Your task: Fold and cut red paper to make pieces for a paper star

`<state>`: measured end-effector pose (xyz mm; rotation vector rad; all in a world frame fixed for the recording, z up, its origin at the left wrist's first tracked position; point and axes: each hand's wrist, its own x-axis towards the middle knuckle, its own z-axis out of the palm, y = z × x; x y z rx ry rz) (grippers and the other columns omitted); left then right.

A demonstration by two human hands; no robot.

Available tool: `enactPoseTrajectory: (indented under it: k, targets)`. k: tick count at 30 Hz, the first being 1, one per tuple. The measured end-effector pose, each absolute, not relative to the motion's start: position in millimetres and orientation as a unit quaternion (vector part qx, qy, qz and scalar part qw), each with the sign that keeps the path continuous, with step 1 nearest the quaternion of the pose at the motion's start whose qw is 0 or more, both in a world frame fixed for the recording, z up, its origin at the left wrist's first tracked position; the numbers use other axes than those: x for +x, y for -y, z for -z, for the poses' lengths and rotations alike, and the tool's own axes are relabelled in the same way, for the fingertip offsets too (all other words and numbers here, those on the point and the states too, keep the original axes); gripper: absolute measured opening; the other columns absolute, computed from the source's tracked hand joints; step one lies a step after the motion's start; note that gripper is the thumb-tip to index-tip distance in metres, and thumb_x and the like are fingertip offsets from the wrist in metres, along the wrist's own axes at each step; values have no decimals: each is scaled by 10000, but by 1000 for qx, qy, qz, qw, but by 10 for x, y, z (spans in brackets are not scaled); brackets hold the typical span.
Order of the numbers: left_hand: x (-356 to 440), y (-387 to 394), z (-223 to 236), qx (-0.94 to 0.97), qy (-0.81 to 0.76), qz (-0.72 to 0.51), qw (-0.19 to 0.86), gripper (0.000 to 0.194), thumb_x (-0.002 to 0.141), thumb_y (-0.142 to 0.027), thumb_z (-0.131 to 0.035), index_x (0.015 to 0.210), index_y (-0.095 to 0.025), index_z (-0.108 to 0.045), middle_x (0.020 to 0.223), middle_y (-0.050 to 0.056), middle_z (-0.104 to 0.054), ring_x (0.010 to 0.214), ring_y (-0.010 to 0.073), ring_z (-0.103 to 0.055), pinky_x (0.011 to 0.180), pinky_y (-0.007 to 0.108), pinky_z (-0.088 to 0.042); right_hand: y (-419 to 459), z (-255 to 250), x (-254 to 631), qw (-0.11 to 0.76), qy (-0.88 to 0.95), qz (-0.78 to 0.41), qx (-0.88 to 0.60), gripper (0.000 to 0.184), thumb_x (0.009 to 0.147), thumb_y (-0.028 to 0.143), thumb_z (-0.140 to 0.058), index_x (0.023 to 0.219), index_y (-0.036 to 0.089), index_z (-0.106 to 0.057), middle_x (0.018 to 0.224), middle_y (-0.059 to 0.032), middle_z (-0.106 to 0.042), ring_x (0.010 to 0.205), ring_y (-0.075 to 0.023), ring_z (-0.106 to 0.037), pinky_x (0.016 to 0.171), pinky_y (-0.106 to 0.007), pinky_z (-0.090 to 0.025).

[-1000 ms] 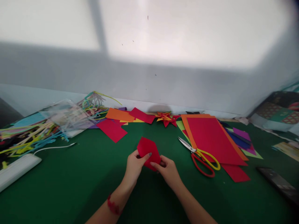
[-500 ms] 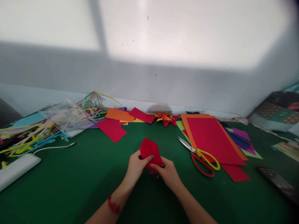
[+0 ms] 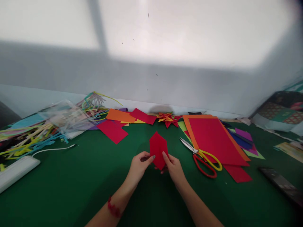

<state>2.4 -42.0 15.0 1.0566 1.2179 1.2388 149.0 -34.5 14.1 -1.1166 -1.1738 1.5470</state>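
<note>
A folded piece of red paper point(image 3: 158, 148), pointed at top and bottom, is held between both hands above the green table. My left hand point(image 3: 140, 165) pinches its lower left edge between thumb and fingers. On its lower right side, my right hand point(image 3: 174, 167) grips it, thumb flat on the front and fingers behind. To the right lie scissors point(image 3: 199, 153) with one yellow and one red handle, their blades a little apart. Beyond the paper sits a folded red and orange paper star point(image 3: 167, 119).
Red and orange sheets point(image 3: 213, 138) are stacked at right, with a dark phone point(image 3: 281, 184) beyond. Loose red paper pieces point(image 3: 113, 131) lie at the back. Coloured pipe cleaners point(image 3: 42, 135) and a white power strip point(image 3: 19, 171) occupy the left. A wall point(image 3: 151, 78) rises behind.
The folded red paper has turned more upright and shifted slightly right, so its lower point now shows. My right thumb has moved up along its right side.
</note>
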Motion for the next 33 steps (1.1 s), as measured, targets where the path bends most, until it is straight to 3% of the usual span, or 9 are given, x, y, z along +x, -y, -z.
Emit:
enactPoseTrajectory:
  k: [7, 12, 18, 22, 27, 33]
  targets:
    - [68, 449, -160, 453, -486, -461, 588, 291, 662, -324, -625, 865, -119, -588, 800, 68, -647, 615, 151, -587, 514, 225, -413, 394, -138, 1493, 460, 526, -545, -464, 355, 791, 457, -450, 741, 138, -597, 557, -4, -574, 475, -141, -539, 412, -227, -405]
    - [59, 440, -113, 484, -497, -460, 554, 269, 670, -323, -609, 836, -114, -575, 769, 75, -634, 603, 156, -575, 481, 227, -396, 411, -154, 1483, 458, 535, -536, -465, 334, 799, 438, -451, 767, 144, -606, 550, -1, -572, 462, -139, -532, 417, -229, -395]
    - [46, 436, -107, 512, -502, -481, 504, 206, 667, -277, -615, 796, -127, -560, 760, 66, -627, 692, 171, -579, 632, 265, -430, 390, -133, 1457, 459, 515, -573, -441, 333, 807, 428, -447, 808, 132, -599, 515, 0, -566, 418, -135, -531, 378, -221, -390]
    - [38, 443, -124, 511, -498, -492, 498, 238, 654, -242, -628, 852, -134, -551, 734, 46, -622, 668, 166, -577, 621, 263, -433, 385, -98, 1446, 452, 507, -591, -436, 339, 811, 429, -437, 872, 133, -589, 538, -1, -566, 418, -123, -523, 369, -215, -402]
    - [19, 450, -133, 524, -516, -479, 480, 216, 655, -230, -624, 843, -126, -594, 745, 57, -630, 668, 169, -568, 628, 269, -427, 380, -118, 1471, 450, 538, -541, -464, 304, 754, 422, -524, 844, 144, -608, 627, -11, -565, 494, -113, -498, 359, -191, -399]
    - [32, 436, -148, 456, -492, -487, 559, 281, 613, -263, -667, 842, -115, -599, 779, 73, -644, 680, 170, -576, 644, 271, -427, 390, -147, 1485, 451, 567, -497, -478, 253, 740, 387, -558, 775, 141, -608, 591, 15, -526, 413, -64, -394, 346, -177, -321]
